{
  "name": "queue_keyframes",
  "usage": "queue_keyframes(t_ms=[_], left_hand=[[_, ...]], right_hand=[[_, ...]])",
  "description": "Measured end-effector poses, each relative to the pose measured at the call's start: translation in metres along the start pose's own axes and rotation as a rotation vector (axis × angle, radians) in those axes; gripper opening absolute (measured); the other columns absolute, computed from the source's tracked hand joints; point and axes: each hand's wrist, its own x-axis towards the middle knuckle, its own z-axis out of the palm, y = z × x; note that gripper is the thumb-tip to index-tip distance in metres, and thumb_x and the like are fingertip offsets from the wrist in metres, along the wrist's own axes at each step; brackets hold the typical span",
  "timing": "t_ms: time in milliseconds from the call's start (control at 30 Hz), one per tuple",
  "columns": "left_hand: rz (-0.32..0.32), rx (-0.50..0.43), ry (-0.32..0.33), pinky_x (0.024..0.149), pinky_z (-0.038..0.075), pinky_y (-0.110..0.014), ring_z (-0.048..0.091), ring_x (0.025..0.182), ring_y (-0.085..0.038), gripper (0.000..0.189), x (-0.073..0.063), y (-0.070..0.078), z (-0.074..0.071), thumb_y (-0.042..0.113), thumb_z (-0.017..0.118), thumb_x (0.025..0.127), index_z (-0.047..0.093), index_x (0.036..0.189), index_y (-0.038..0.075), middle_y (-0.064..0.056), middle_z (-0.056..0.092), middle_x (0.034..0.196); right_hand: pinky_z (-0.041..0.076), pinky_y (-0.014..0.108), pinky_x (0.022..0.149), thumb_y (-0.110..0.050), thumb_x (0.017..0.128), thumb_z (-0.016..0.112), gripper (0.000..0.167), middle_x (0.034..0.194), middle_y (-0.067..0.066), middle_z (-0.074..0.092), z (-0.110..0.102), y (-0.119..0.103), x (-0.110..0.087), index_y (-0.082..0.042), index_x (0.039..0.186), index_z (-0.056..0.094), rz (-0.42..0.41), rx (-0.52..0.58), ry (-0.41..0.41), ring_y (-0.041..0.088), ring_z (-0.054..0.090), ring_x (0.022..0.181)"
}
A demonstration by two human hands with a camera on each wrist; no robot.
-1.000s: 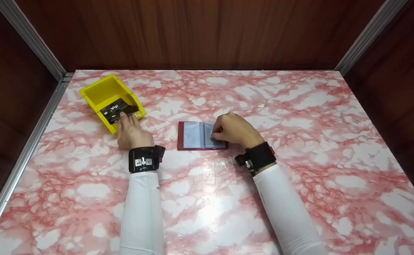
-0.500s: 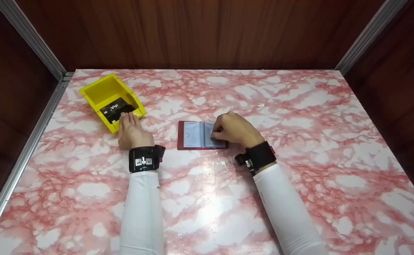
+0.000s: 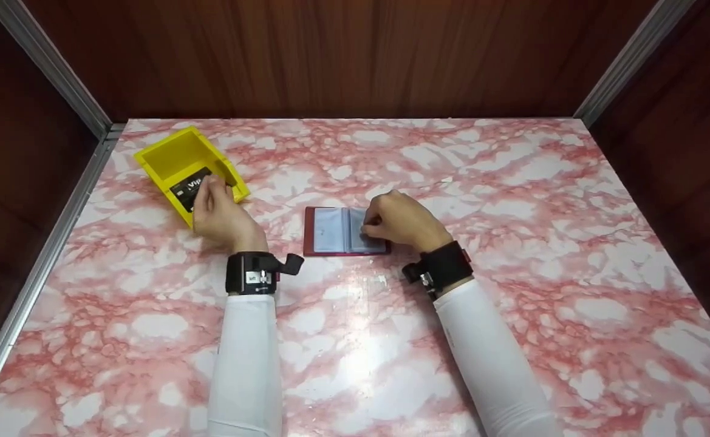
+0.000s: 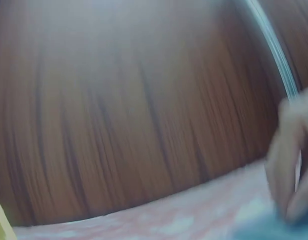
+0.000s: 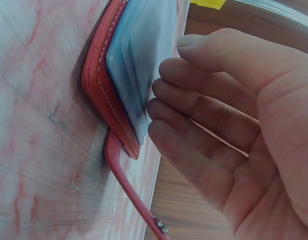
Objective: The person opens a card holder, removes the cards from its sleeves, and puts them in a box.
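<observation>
A red card holder (image 3: 310, 243) lies open mid-table, its clear plastic sleeves (image 3: 330, 230) spread. My right hand (image 3: 406, 220) is over its right side; in the right wrist view, loosely bent fingers (image 5: 181, 110) have their tips right at the sleeve stack, with the thumb above. A strap with a metal snap (image 5: 131, 185) hangs off the holder. My left hand (image 3: 224, 215) is at the near side of a yellow bin (image 3: 178, 155), fingertips drawn together over black cards (image 3: 189, 187), one printed "Vip". I cannot tell whether a card is between those fingertips.
Pink-and-white marbled tabletop (image 3: 512, 182) surrounds the holder. Dark wood-look panels (image 3: 342, 60) rise at the back and both sides, joined by metal corner strips (image 3: 637, 57). Each wrist wears a black camera band (image 3: 251, 273).
My left hand has turned at the wrist, and its fingers have come up from the bin's near edge and drawn together. My right hand and the card holder stay where they were.
</observation>
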Motion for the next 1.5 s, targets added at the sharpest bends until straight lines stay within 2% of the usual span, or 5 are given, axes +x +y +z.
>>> queue_keyframes(t_ms=[333,500,700,967,1500], left_hand=[[0.383,0.771,-0.590,0.077,0.054,-0.020,0.065,0.083,-0.010,0.019,-0.029,0.000,0.024,0.023,0.068,0.083,0.073,0.098,0.012,-0.003,0.072,0.095],[0.410,1.130,-0.943,0.079,0.052,-0.019,0.064,0.086,-0.004,0.023,-0.042,-0.001,0.026,0.031,0.063,0.086,0.072,0.102,0.017,0.004,0.072,0.096],[0.431,1.298,-1.265,0.088,0.049,-0.024,0.060,0.100,-0.005,0.023,-0.048,-0.010,0.024,0.032,0.060,0.089,0.070,0.108,0.022,0.007,0.070,0.103],[0.322,1.470,-1.434,0.087,0.048,-0.029,0.057,0.099,-0.012,0.022,-0.053,-0.021,0.020,0.029,0.063,0.087,0.071,0.105,0.020,0.006,0.071,0.101],[0.258,1.512,-1.461,0.073,0.050,-0.026,0.062,0.081,-0.009,0.015,-0.051,-0.031,0.015,0.027,0.066,0.085,0.074,0.095,0.019,0.004,0.072,0.095]], right_hand=[[0.050,0.025,0.065,-0.027,0.079,0.070,0.006,0.081,-0.009,0.063,-0.003,-0.001,0.001,-0.022,0.079,0.073,-0.014,0.012,-0.032,0.008,0.058,0.069],[0.052,0.026,0.070,-0.025,0.079,0.072,0.004,0.083,-0.010,0.064,-0.004,0.001,0.000,-0.022,0.081,0.074,-0.027,-0.011,-0.028,0.006,0.059,0.073],[0.048,0.028,0.078,-0.024,0.077,0.073,0.005,0.079,-0.011,0.067,-0.008,0.005,-0.004,-0.020,0.079,0.075,0.006,-0.044,0.038,0.007,0.059,0.075],[0.051,0.025,0.072,-0.023,0.074,0.076,0.004,0.077,-0.013,0.070,-0.010,0.013,-0.007,-0.022,0.078,0.076,0.011,-0.026,0.037,0.005,0.061,0.073],[0.048,0.027,0.077,-0.022,0.075,0.076,0.007,0.081,-0.010,0.072,-0.008,0.013,-0.006,-0.023,0.082,0.077,0.017,-0.047,0.026,0.007,0.060,0.075]])
